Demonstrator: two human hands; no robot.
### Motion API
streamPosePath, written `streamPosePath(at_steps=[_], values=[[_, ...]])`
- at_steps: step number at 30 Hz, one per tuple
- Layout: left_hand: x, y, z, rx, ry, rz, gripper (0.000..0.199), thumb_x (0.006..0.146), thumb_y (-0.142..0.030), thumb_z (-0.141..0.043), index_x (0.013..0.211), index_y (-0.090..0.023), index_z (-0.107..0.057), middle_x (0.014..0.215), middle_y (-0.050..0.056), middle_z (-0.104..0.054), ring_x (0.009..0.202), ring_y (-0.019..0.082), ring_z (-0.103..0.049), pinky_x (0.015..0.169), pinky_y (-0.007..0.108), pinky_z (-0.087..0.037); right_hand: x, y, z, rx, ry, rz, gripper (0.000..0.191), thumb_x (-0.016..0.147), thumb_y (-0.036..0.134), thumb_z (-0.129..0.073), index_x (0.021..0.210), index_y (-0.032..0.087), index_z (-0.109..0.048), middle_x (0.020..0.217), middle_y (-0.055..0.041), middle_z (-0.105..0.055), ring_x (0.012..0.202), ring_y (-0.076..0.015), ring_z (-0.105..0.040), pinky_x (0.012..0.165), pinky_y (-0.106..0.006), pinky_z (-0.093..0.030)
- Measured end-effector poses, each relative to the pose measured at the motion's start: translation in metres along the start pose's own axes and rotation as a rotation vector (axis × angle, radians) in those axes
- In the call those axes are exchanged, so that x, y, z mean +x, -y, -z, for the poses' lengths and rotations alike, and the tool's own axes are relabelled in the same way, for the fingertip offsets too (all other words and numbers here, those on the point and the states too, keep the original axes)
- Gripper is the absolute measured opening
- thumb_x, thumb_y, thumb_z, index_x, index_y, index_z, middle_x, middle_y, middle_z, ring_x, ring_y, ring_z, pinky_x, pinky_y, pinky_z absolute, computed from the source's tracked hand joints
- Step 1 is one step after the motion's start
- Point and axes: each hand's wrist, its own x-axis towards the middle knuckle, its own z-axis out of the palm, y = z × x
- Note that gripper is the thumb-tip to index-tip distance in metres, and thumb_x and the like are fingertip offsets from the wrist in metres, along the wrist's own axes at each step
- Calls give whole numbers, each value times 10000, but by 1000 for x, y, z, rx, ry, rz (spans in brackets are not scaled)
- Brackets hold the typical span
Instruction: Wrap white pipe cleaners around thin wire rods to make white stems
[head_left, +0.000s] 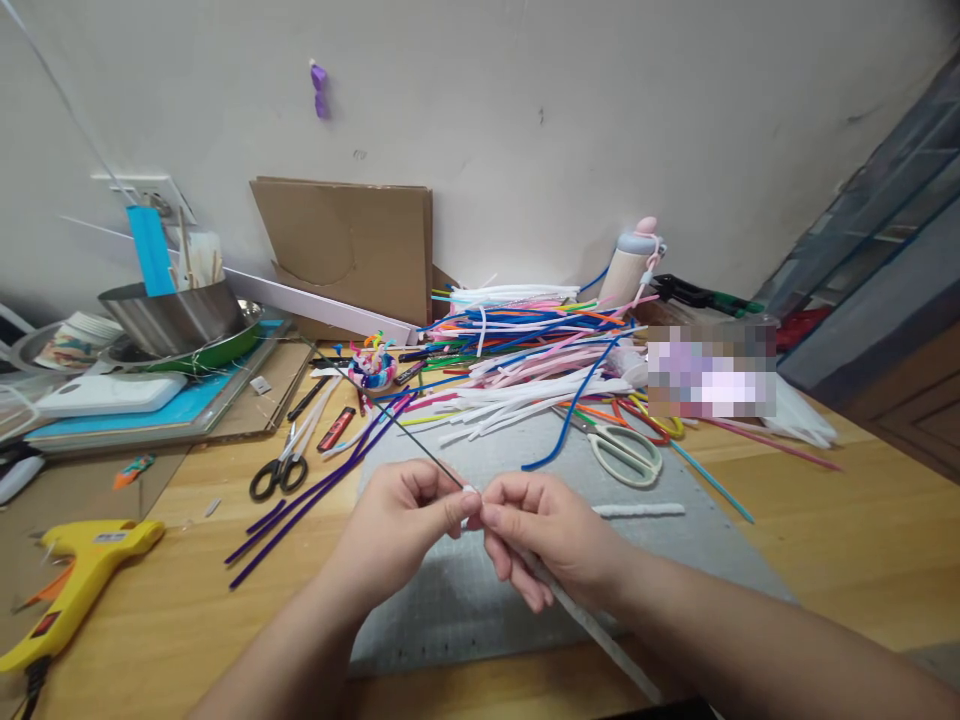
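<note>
Over the grey cutting mat (465,610), my two hands meet with fingertips nearly touching. My left hand (409,525) is closed in a pinch on a thin dark stick (420,446), which slants up and away to the left. White fuzzy material is bunched at the stick's near end, between both sets of fingers. My right hand (551,530) pinches a white pipe cleaner (600,637) there, its long tail trailing under the palm toward the lower right. Fingers partly hide how stick and pipe cleaner join. Another white pipe cleaner (645,510) lies on the mat to the right.
Coloured pipe cleaners (525,340) are heaped at the back. Cream-handled scissors (625,456) and black-handled scissors (279,476) lie either side. Purple pipe cleaners (315,497) rest on the left, beyond a yellow glue gun (90,560). A bottle (630,265) stands by the wall.
</note>
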Motion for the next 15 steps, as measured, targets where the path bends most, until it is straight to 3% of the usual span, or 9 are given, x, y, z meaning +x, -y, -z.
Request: streamPosePath(at_steps=[3, 6, 9, 15], values=[[-3, 0, 1, -51, 44, -51, 234, 739, -319, -651, 605, -136, -596, 558, 20, -602, 548, 120, -518, 533, 231, -393, 0, 2, 4, 125, 191, -122, 294, 841, 429, -547, 862, 136, -546, 544, 19, -607, 280, -59, -469, 234, -118, -275], [-4, -1, 2, -94, 65, -77, 229, 735, -320, -660, 621, -131, -598, 531, 5, -568, 510, 104, -488, 505, 223, -376, -1, 4, 7, 157, 306, -194, 309, 868, 431, -507, 887, 128, -562, 485, 63, -520, 245, -24, -308, 246, -134, -221], [-4, -2, -1, -122, 19, -90, 251, 701, -310, -695, 574, -132, -572, 525, -15, -528, 495, 89, -468, 482, 210, -354, -3, 4, 6, -21, 214, -59, 304, 864, 427, -520, 830, 128, -564, 435, 88, -439, 280, -20, -235, 285, -144, -181], [-4, 3, -10, -216, -14, -42, 258, 704, -290, -699, 575, -146, -528, 527, -19, -566, 519, 90, -500, 521, 201, -372, -10, 0, -5, -708, -116, 317, 290, 902, 351, -450, 723, 148, -553, 498, 56, -425, 465, -59, -367, 479, -198, -298]])
